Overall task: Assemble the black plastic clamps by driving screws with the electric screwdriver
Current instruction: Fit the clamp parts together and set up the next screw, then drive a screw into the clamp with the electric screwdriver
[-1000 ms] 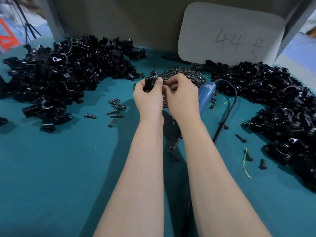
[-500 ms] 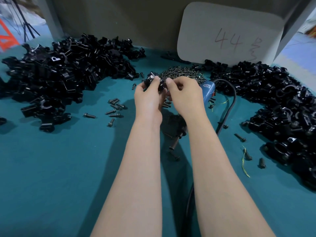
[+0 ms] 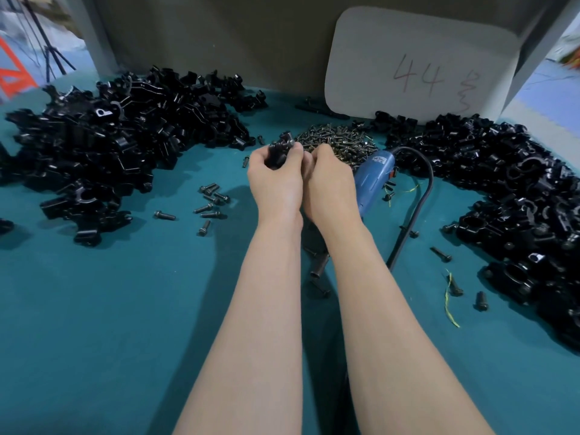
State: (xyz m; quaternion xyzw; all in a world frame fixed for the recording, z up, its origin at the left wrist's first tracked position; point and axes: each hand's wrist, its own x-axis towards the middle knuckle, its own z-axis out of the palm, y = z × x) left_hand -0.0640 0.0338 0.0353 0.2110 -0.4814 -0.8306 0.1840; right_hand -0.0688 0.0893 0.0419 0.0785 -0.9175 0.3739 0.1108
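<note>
Our left hand (image 3: 276,183) grips a black clamp (image 3: 280,151), fingers closed around it, just before the screw pile (image 3: 340,140). Our right hand (image 3: 329,183) curls beside it; we cannot tell what its fingers hold. It half covers the blue screwdriver (image 3: 375,178).

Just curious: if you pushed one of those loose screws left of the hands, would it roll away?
A loose screw would probably roll, its shank being round, but curving, since its head is wider. Small, so likely light. The matte teal tabletop may slow it.
</note>
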